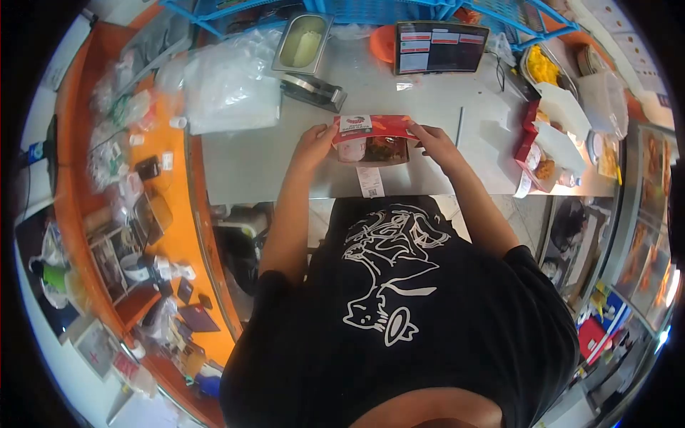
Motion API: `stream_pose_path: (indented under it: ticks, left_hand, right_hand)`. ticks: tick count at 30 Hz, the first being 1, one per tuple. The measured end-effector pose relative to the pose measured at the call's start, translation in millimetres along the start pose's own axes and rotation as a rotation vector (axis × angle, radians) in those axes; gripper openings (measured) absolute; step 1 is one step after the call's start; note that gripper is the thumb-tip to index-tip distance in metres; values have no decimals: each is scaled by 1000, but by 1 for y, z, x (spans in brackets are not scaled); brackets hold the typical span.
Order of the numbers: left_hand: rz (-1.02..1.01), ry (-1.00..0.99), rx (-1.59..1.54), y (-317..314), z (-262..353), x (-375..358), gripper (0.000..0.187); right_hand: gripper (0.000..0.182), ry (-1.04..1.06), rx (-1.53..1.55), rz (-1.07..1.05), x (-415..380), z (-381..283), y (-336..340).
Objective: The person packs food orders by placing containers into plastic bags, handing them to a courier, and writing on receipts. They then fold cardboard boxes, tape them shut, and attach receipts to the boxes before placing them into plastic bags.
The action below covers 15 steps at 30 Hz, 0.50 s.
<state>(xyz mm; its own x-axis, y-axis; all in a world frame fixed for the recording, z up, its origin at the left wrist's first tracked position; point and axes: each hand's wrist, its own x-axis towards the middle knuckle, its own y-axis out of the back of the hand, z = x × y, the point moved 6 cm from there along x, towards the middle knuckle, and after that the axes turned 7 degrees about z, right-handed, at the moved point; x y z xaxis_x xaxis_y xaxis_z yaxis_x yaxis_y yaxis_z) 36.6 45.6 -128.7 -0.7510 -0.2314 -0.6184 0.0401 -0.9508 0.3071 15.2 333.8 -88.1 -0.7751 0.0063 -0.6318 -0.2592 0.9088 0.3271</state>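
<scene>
A red cardboard food box (374,127) sits in front of me at the counter's near side, its lid partly raised. Through the gap I see a white rounded item (352,150) on the left and dark food with green bits (385,150) beside it. My left hand (315,145) grips the lid's left corner. At the right corner, my right hand (433,145) has its fingers closed on the lid edge. A printed receipt (370,181) hangs from the box's near side.
Beyond the box are a tape dispenser (312,93), a metal pan (302,44), plastic bags (234,82) and a screen (441,48). Two open food boxes (531,146) stand on the right of the grey counter (457,171). An orange shelf (187,246) with clutter runs along the left.
</scene>
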Motion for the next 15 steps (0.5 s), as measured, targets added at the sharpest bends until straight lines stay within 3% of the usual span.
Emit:
stream_pose_path:
  ticks: [2, 4, 5, 6, 8, 10, 12, 13, 14, 15]
  left_hand:
    - [-125, 39, -53, -5, 5, -12, 43]
    - [-97, -13, -81, -12, -9, -8, 43]
    - [-88, -62, -110, -16, -18, -6, 42]
    - [-86, -66, -102, -21, -23, -8, 42]
    - [0, -253, -27, -25, -20, -14, 41]
    - [15, -270, 80, -26, -40, -3, 47]
    - [327, -609, 461, -15, -31, -10, 61]
    - [355, -853, 689, -16, 4, -36, 83]
    - [359, -853, 695, -12, 28, -44, 83]
    - [177, -934, 769, -22, 46, -52, 90]
  right_hand:
    - [72, -20, 10, -39, 3, 13, -4]
    - [70, 37, 125, -44, 11, 29, -12]
    - [57, 91, 156, -44, 14, 35, -18]
    - [57, 94, 166, -44, 21, 51, -26]
    - [52, 523, -63, 202, 29, 63, -31]
    - [51, 565, -73, 209, 25, 63, -30]
    - [52, 772, -86, 364, 20, 44, -7]
    - [53, 774, -183, 439, 28, 29, 15]
    - [55, 806, -208, 548, 33, 13, 36]
    - [55, 857, -324, 656, 45, -2, 55]
